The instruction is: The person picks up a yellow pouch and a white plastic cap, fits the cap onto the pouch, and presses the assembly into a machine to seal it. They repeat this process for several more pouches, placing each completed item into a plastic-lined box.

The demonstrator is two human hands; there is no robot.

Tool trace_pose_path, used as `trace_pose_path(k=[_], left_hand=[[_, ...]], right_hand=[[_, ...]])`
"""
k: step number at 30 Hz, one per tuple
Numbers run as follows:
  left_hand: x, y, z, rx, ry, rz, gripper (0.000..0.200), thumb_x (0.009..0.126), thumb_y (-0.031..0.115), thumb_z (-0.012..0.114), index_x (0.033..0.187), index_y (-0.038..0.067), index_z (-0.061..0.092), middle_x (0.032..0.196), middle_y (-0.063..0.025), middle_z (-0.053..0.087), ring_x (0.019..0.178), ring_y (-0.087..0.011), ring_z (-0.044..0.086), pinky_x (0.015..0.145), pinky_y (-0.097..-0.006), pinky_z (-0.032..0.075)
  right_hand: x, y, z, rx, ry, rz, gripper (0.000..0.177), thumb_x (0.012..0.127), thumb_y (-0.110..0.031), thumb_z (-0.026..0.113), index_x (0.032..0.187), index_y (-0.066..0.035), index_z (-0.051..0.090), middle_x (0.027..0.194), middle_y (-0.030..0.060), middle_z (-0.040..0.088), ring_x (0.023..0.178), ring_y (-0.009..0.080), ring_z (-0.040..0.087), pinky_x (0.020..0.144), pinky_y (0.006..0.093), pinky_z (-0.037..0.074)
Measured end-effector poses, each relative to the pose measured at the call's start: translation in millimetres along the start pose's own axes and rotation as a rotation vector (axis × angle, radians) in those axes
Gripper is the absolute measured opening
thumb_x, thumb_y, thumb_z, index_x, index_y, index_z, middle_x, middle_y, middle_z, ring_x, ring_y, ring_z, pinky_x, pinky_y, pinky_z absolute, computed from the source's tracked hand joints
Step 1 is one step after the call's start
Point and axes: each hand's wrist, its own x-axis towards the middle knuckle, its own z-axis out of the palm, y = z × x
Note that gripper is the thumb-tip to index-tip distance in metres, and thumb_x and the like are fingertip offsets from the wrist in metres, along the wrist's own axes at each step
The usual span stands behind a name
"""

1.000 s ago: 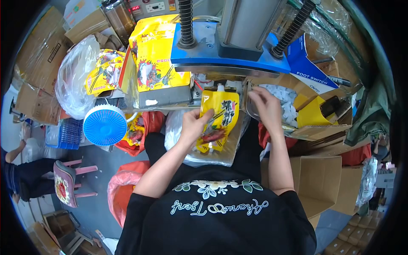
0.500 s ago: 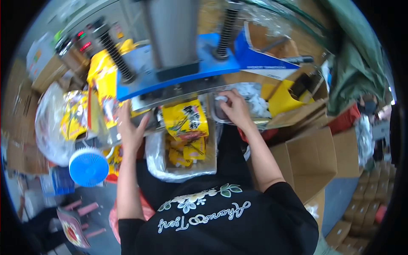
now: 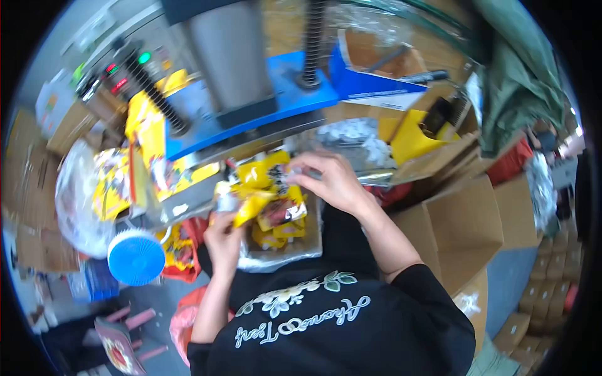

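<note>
The left hand (image 3: 224, 241) grips a bright yellow pouch (image 3: 254, 208), tilted and creased (blur hides its print), above a plastic-lined carton (image 3: 315, 241). Apart from it, the right hand (image 3: 338, 185) pinches a small whitish piece (image 3: 295, 178), too blurred to name. More yellow pouches (image 3: 276, 238) lie in the carton; beyond stands a blue press (image 3: 304, 81).

Two hands (image 3: 222, 241) (image 3: 338, 185), two springs (image 3: 150, 88) (image 3: 313, 47), one fan (image 3: 136, 257)
</note>
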Motion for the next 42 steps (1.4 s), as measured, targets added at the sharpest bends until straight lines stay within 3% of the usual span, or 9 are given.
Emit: trace_pose_path(k=[8,15,24,30,31,33,36,39,42], left_hand=[[-21.2,-27.5,25.3,-0.229,-0.24,-0.191,0.019,0.089,0.016,0.07,0.092,-0.003,0.071,0.08,-0.0039,0.066,0.07,-0.0072,0.057,0.06,-0.0244,0.045],[30.8,-11.4,50.4,-0.572,-0.081,-0.436,0.023,0.092,0.015,0.068,0.097,-0.008,0.069,0.088,-0.0077,0.071,0.071,-0.0091,0.064,0.063,-0.0241,0.051],[55.4,-3.3,61.5,-0.994,-0.015,-0.566,0.018,0.092,0.012,0.068,0.096,-0.005,0.068,0.09,-0.0104,0.072,0.072,-0.0124,0.067,0.063,-0.0259,0.053],[86.6,-18.2,3.1,-0.185,0.144,0.016,0.023,0.092,0.018,0.065,0.1,-0.003,0.071,0.078,-0.0056,0.071,0.067,-0.0111,0.063,0.062,-0.0257,0.048],[94.9,-27.3,-14.3,-0.005,0.157,-0.126,0.036,0.09,0.024,0.067,0.118,0.001,0.064,0.102,-0.0144,0.071,0.092,-0.0225,0.069,0.078,-0.0315,0.051],[93.3,-39.3,-32.8,0.714,0.353,0.239,0.059,0.085,0.032,0.071,0.135,0.007,0.052,0.134,-0.0168,0.056,0.127,-0.0306,0.051,0.104,-0.0432,0.038],[51.2,-49.2,-38.2,0.807,0.206,0.229,0.069,0.08,0.035,0.075,0.139,0.012,0.047,0.144,-0.01,0.047,0.142,-0.0269,0.033,0.116,-0.0524,0.014],[31.2,-53.1,-49.4,0.809,0.268,0.27,0.057,0.076,0.015,0.072,0.131,0.014,0.056,0.131,-0.0062,0.058,0.133,-0.0249,0.045,0.115,-0.0527,0.016],[36.7,-48.0,-59.5,0.641,0.383,0.213,0.024,0.082,0.009,0.067,0.106,0.008,0.068,0.106,-0.0066,0.068,0.112,-0.0263,0.059,0.11,-0.0529,0.024]], right_hand=[[-5.3,-2.8,35.5,0.353,-0.372,0.272,0.026,0.086,-0.013,0.072,0.108,-0.001,0.068,0.088,0.0061,0.071,0.085,0.0115,0.066,0.077,0.0267,0.052],[1.5,26.1,4.1,-0.197,0.129,0.221,0.043,0.086,-0.032,0.071,0.118,-0.005,0.065,0.104,0.0165,0.071,0.095,0.0318,0.069,0.081,0.0384,0.053],[-9.5,132.5,-42.1,-0.597,0.152,0.312,0.04,0.087,-0.03,0.068,0.119,-0.006,0.061,0.118,0.0215,0.06,0.099,0.0428,0.062,0.082,0.0481,0.05],[-6.3,116.2,-20.1,-0.442,0.112,0.344,0.041,0.082,-0.032,0.073,0.108,-0.004,0.058,0.104,0.0193,0.062,0.092,0.0392,0.063,0.079,0.0457,0.049],[-9.1,125.0,-20.3,-0.385,0.103,0.352,0.042,0.081,-0.032,0.075,0.107,-0.003,0.058,0.1,0.0183,0.062,0.089,0.0369,0.063,0.077,0.0439,0.049],[-13.3,138.7,-23.9,-0.277,0.107,0.393,0.04,0.08,-0.028,0.076,0.106,-0.003,0.059,0.092,0.0159,0.063,0.084,0.0311,0.064,0.073,0.0394,0.05],[-17.0,127.6,-30.2,-0.055,0.126,0.564,0.032,0.08,-0.012,0.076,0.106,-0.002,0.061,0.081,0.0099,0.062,0.074,0.0172,0.064,0.058,0.0286,0.05],[-27.6,135.1,-32.4,0.029,0.214,0.425,0.026,0.085,-0.012,0.073,0.107,-0.005,0.059,0.078,0.0029,0.064,0.067,0.0098,0.061,0.051,0.0242,0.048],[-32.6,129.7,-35.9,-0.349,0.225,0.389,0.028,0.083,-0.011,0.073,0.109,-0.007,0.06,0.077,0.0079,0.066,0.07,0.0206,0.066,0.058,0.0334,0.052]])
